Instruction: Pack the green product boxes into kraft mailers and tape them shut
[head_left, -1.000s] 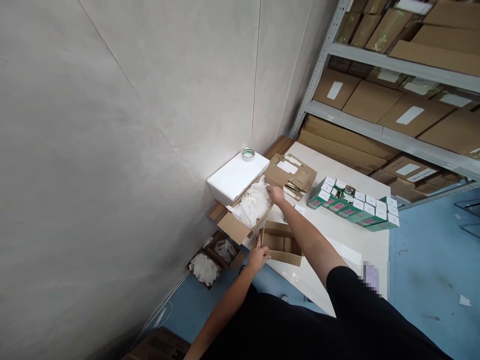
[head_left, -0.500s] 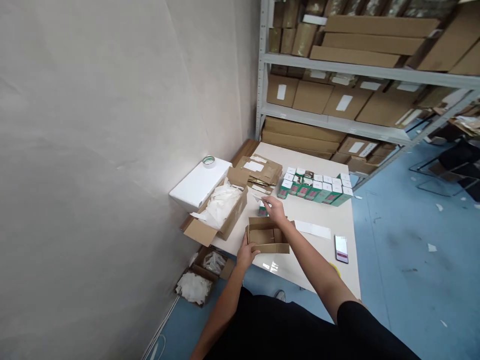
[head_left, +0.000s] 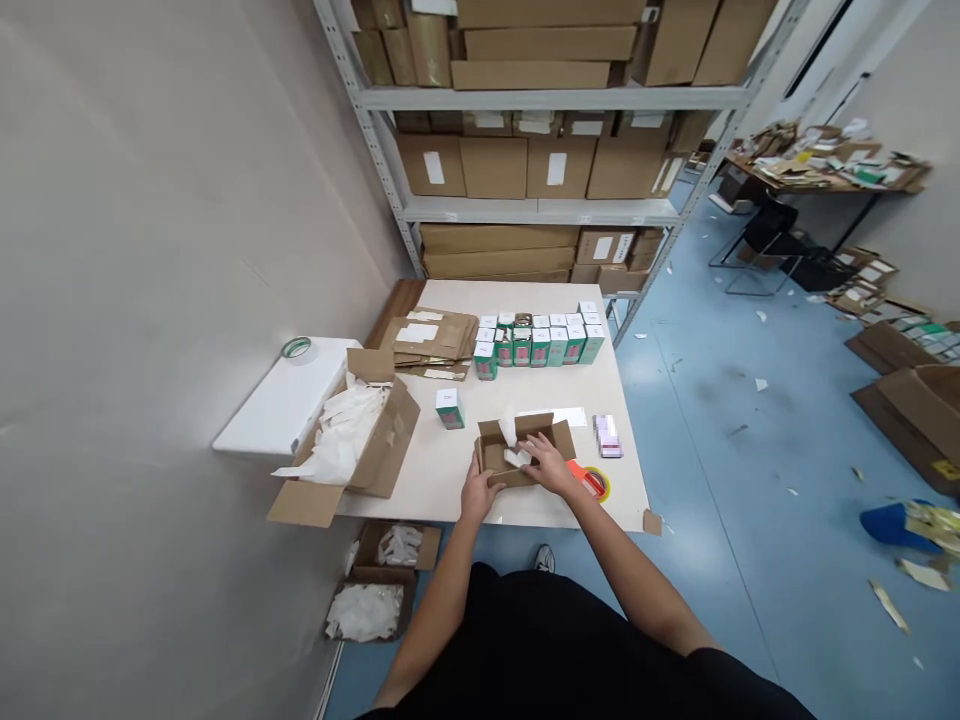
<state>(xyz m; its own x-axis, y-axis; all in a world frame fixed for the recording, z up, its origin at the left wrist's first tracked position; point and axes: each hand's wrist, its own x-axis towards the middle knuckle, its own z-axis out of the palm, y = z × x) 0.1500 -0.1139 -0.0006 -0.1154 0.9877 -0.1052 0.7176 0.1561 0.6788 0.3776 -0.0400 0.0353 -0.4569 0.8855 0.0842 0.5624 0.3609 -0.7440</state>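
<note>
Here, the left hand (head_left: pixel 476 492) grips the near left corner of a small open carton (head_left: pixel 491 432) at the near side of the worktop (head_left: pixel 431 490). The right hand (head_left: pixel 546 466) reaches inside, fingers at white paper (head_left: pixel 508 430); whether they pinch it, I cannot tell. A single green-and-white box (head_left: pixel 450 409) stands beyond the carton, leftward.

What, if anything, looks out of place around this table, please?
Pale scraps litter the blue floor right of the table, looking untidy. White paper hangs over the rim of the open carton, as if overfilled. One green-and-white box stands apart from the grouped boxes.
</note>
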